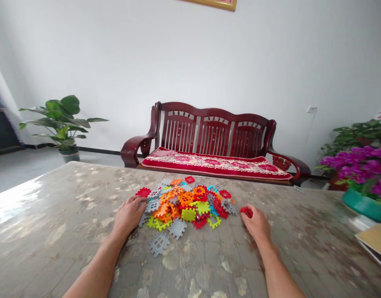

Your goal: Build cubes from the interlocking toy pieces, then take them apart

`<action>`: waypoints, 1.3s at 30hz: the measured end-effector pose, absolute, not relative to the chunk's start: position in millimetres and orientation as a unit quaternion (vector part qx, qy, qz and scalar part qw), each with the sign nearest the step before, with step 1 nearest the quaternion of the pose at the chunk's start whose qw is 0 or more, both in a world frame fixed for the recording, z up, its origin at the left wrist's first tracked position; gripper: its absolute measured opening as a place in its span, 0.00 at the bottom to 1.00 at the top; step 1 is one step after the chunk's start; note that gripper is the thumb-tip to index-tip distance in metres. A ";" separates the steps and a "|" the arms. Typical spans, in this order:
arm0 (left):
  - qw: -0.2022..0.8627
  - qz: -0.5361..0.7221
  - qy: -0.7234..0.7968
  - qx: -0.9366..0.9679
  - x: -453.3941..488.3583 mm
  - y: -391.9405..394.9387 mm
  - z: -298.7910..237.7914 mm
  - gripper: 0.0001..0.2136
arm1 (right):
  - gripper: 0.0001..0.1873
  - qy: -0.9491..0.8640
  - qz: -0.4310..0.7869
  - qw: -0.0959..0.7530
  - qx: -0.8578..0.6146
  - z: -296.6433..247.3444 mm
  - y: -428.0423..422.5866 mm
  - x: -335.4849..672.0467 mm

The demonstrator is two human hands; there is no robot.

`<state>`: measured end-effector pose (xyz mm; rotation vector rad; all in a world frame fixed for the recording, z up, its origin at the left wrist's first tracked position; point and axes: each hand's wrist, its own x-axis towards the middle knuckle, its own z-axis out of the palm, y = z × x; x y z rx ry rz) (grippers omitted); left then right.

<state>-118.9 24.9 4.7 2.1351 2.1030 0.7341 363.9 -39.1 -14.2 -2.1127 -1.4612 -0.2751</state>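
A heap of toothed plastic building tiles in orange, red, grey, lime green and blue lies in front of me on the table. At its left edge rests my left hand, fingers stretched toward the tiles and a grey tile beside them; its fingertips are partly hidden. Right of the heap, my right hand pinches a red tile between thumb and fingers, close to the tabletop. Nearest to me lies a grey window-pattern tile, just below a solid grey tile.
A patterned cloth covers the table. Behind it stands a dark wooden bench with a red floral cushion. Purple flowers in a teal pot and a brown-topped box are at right. A potted plant stands left.
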 end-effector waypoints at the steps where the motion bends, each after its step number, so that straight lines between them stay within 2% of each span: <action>1: 0.029 0.237 0.681 0.693 -119.1 25.1 4.4 0.18 | 0.23 -0.536 -0.113 0.269 -0.793 -14.9 -38.8 365.2; 10: 0.031 0.238 0.677 0.696 -120.1 25.9 2.2 0.18 | 0.25 -0.514 -0.099 0.274 -0.807 -18.1 -34.2 369.8; 18: 0.034 0.239 0.680 0.692 -122.2 27.8 -0.1 0.19 | 0.27 -0.518 -0.095 0.380 -0.760 -24.1 -27.6 376.1; 24: 0.024 0.238 0.681 0.692 -123.2 28.8 -2.6 0.18 | 0.21 -0.508 -0.130 0.281 -0.804 -14.9 -35.0 368.4; 29: 0.027 0.235 0.685 0.690 -123.1 29.8 -3.3 0.19 | 0.19 -0.512 -0.113 0.207 -0.826 -12.6 -34.9 364.4; 34: 0.027 0.244 0.685 0.686 -122.2 29.9 -2.8 0.18 | 0.19 -0.498 -0.118 0.249 -0.822 -11.7 -34.2 364.2; 39: 0.035 0.244 0.681 0.689 -123.1 31.1 -4.2 0.18 | 0.16 -0.562 -0.099 0.270 -0.776 -11.9 -34.3 363.1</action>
